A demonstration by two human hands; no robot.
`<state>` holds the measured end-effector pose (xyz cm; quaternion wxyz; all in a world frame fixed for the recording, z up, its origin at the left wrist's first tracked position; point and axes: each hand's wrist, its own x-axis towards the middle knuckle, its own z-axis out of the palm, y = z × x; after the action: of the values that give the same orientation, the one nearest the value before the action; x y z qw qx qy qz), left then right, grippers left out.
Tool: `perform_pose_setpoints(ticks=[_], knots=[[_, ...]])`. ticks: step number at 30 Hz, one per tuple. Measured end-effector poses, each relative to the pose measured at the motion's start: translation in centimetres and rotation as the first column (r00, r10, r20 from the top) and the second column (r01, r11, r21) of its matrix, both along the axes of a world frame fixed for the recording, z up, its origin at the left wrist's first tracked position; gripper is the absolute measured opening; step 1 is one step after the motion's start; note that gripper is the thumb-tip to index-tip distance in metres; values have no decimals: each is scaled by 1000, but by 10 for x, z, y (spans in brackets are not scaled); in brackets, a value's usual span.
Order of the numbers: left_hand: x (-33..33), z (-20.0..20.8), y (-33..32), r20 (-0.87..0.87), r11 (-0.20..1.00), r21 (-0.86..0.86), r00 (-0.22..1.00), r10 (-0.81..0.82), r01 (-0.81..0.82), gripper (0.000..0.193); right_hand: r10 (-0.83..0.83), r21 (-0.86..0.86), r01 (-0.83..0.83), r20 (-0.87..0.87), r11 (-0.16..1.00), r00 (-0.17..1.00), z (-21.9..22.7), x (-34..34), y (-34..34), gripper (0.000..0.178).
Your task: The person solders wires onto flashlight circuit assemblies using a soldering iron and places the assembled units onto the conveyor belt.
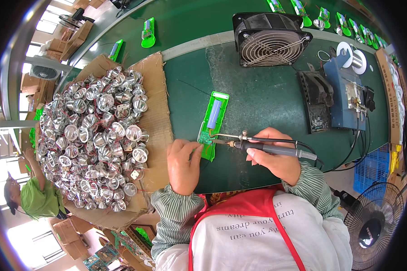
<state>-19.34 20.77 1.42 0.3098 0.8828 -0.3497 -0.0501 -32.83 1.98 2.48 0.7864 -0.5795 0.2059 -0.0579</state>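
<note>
My right hand (278, 158) is wrapped around a grey-handled soldering iron (276, 149) with a thin metal solder-feed tube (228, 135) along its top. The iron's tip reaches the small green circuit board (205, 137) in a bright green plastic housing (218, 113). A blue cylindrical battery (214, 114) lies in the housing's upper part, and a thin black wire trails off to the upper left. At the board's left edge my left hand (183, 165) has its thumb and forefinger pinched together; whatever sits between the fingertips is too small to make out.
To the left, a heap of silver reflector cups (95, 135) with wires covers a cardboard sheet (153, 117). A black square fan (273, 43) stands at the back. A blue solder-feeding machine (346, 97) with spools is at right. Green housings (148, 34) line the far belt; another person (38, 196) works at left.
</note>
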Motion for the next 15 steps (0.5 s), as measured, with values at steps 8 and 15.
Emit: perform_pose_setpoints(ticks=[8, 15], knots=[[2, 0, -7, 5, 999, 14, 999, -41, 41, 6, 34, 8, -34, 17, 999, 999, -5, 6, 2, 15], [3, -1, -8, 7, 999, 27, 1000, -25, 25, 6, 46, 6, -46, -15, 999, 999, -10, 9, 2, 15]])
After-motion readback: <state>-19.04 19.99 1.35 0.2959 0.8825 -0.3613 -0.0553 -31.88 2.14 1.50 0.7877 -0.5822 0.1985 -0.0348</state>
